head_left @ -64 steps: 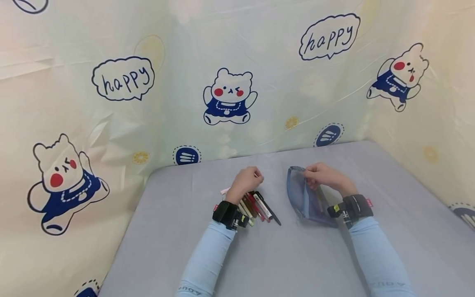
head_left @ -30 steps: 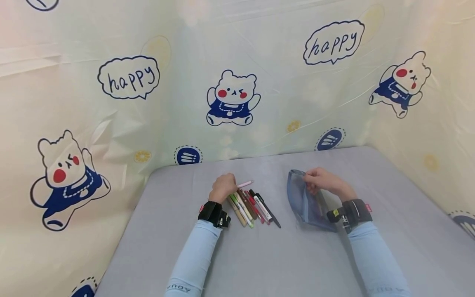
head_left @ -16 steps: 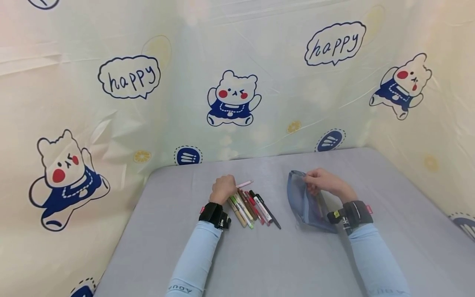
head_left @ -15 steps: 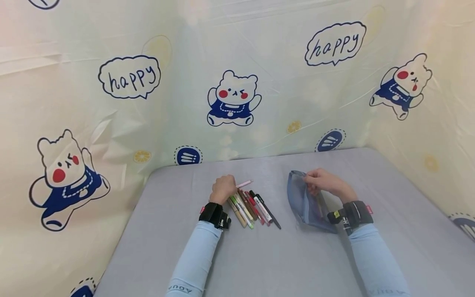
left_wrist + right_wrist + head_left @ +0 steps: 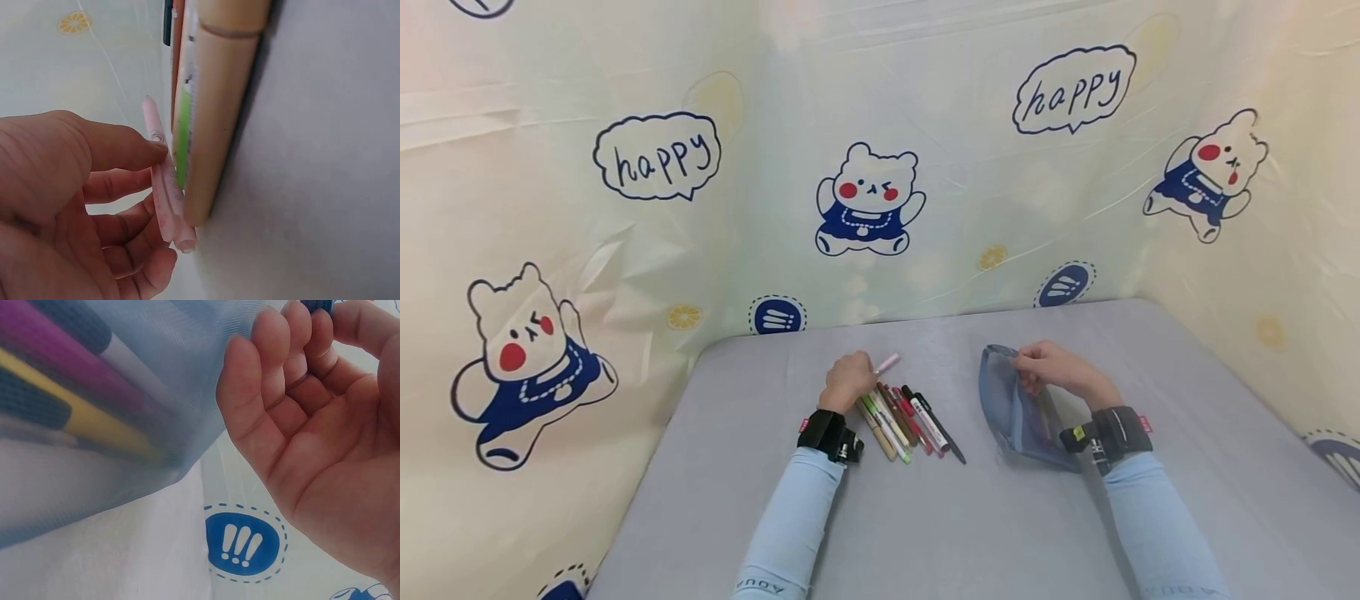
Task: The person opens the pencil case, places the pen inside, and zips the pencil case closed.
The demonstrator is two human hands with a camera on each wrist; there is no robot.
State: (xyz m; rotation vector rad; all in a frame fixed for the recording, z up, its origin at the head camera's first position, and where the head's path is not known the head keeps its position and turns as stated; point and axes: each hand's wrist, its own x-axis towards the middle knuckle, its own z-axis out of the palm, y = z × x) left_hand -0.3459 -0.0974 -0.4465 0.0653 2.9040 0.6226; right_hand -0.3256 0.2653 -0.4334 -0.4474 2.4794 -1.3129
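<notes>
Pinched between the thumb and fingers of my left hand [image 5: 850, 379] is a pink pen [image 5: 166, 197], at the far left end of a row of pens. Right beside it in the left wrist view lies a thick tan pen [image 5: 222, 106], with a green-banded pen [image 5: 183, 131] behind. My right hand [image 5: 1063, 367] grips the top edge of a blue mesh pouch [image 5: 1000, 404], keeping its mouth raised. Through the mesh, the right wrist view shows a magenta pen [image 5: 69, 353] and a yellow pen [image 5: 94, 419] inside.
Brown and red pens, a white marker [image 5: 929, 423] and a black pen [image 5: 951, 437] lie side by side on the grey tabletop [image 5: 955, 525], between the left hand and the pouch. A printed curtain [image 5: 865, 75] hangs behind and on both sides.
From above the pens my left hand has moved left and taken hold of the pink pen. The pen's free end now tilts slightly more upward. My right hand and the pouch stay in place.
</notes>
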